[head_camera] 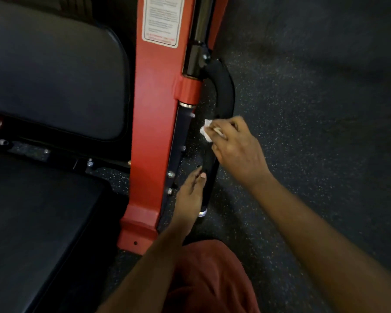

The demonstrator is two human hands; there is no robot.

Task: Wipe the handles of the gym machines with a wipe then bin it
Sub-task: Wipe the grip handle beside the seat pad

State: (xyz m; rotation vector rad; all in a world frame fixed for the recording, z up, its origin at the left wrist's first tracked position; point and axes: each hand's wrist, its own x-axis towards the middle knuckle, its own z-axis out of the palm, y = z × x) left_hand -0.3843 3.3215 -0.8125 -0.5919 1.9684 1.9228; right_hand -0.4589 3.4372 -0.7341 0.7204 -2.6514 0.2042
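A black padded handle [224, 91] curves down beside the red frame [151, 123] of a gym machine. My right hand [237, 147] is closed around the middle of the handle with a small white wipe [205, 129] pressed against it; part of the wipe sticks out to the left of my fingers. My left hand [190, 195] grips the lower end of the same handle, just above its metal end cap [201, 213]. The stretch of handle under my right hand is hidden.
Black seat pads [54, 86] of the machine fill the left side. A white instruction label [161, 19] is on the red frame. Dark speckled rubber floor [314, 109] lies to the right. My knee in red cloth [212, 274] is at the bottom.
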